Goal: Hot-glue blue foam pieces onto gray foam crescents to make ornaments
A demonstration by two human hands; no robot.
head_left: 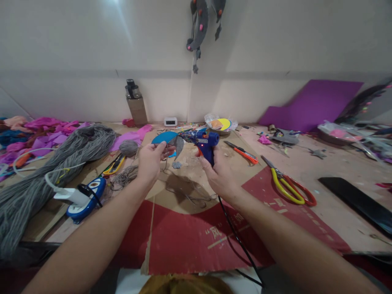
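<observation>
My left hand pinches a blue felt piece backed by a curved grey felt piece. Wrapped in my right hand is a blue glue gun with a small red light showing on its body. Its nozzle points left and meets or nearly meets the felt; whether they touch I cannot tell. A small grey felt star hangs or lies just below the felt, near a thin grey cord. The gun's black cable runs down over the cardboard.
Grey yarn, a yellow cutter and a blue power strip lie at left. To the right are an orange utility knife, yellow-and-red-handled scissors and a black phone. A brown bottle stands against the wall.
</observation>
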